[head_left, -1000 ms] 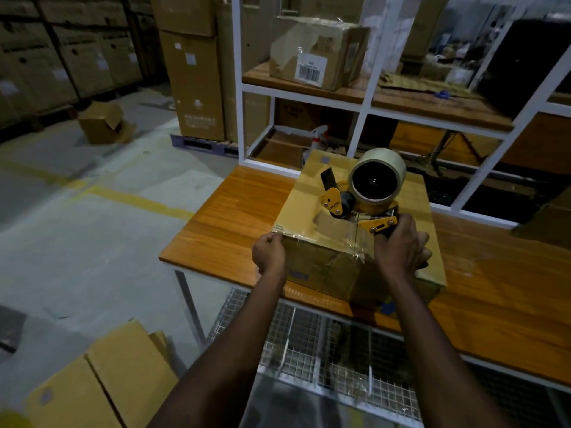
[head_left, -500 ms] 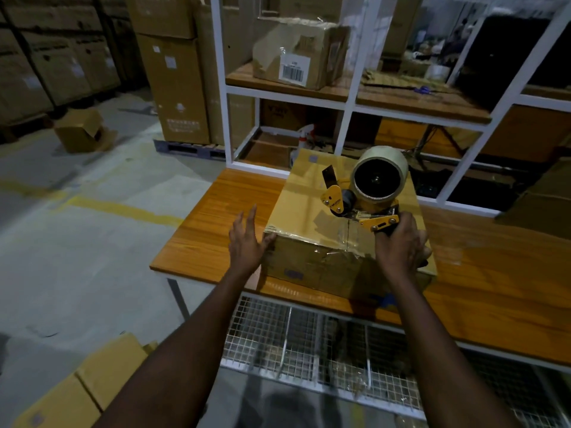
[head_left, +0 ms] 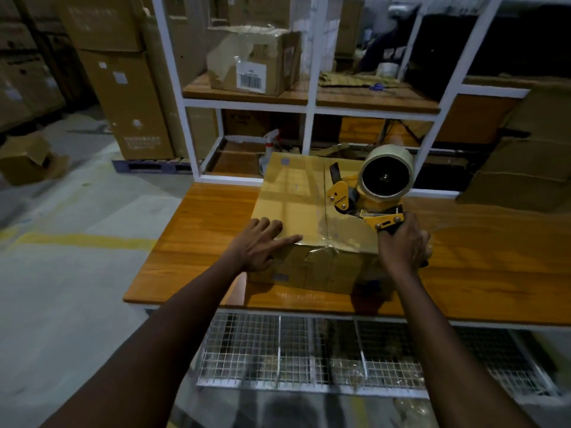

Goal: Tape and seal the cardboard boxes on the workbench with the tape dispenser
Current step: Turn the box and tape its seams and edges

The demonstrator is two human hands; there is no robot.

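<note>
A person stands at a wooden table in a dim warehouse, seen from their own head looking down. One closed cardboard box sits near the table's front edge, its flaps shut so that its contents are hidden. The left hand lies flat on the box's near left corner, fingers straight and spread, pressing down to steady it. The right hand is curled tightly around the handle of a yellow tape dispenser, which rests on the box top at its near right side and carries a large tape roll. Clear tape shines across the top beside the dispenser and wrinkles over the near edge onto the front face. The step in hand appears to be laying or finishing a strip along the top seam; whether the strip is starting or ending cannot be told. The next move probably calls for firm downward pressure from the left hand while the right draws the dispenser straight along the seam or tilts it to cut. Below the table hangs a wire basket holding what looks like crumpled clear plastic. On a shelf behind, a torn box with a barcode label sits open, its contents unseen.
</note>
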